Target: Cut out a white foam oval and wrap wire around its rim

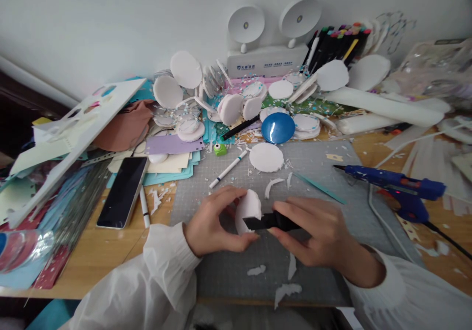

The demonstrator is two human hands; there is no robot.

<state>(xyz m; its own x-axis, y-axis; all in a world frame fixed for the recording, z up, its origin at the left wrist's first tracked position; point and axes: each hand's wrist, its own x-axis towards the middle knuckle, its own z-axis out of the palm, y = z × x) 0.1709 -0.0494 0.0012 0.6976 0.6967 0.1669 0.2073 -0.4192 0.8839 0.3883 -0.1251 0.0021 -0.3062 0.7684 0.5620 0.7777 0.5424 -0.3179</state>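
My left hand (pixel 220 220) grips a white foam disc (pixel 248 208) by its edge, thumb below and fingers above, over the grey cutting mat (pixel 228 271). In my right hand (pixel 319 226) is a black utility knife (pixel 282 221), its dark blade against the disc's right edge. Curved white offcuts (pixel 287 290) lie on the mat below and above my hands. Another white disc (pixel 266 157) rests flat just beyond them. To its left is a white pen (pixel 228 168), and a teal stick (pixel 320 188) lies to the right.
A blue glue gun (pixel 396 180) with its cord lies at right. Many white discs (pixel 231 108) crowd the back, near a shiny blue lid-like object (pixel 278 128) and markers (pixel 339 47). A phone (pixel 123 192) and a plastic bottle (pixel 29 250) are at left.
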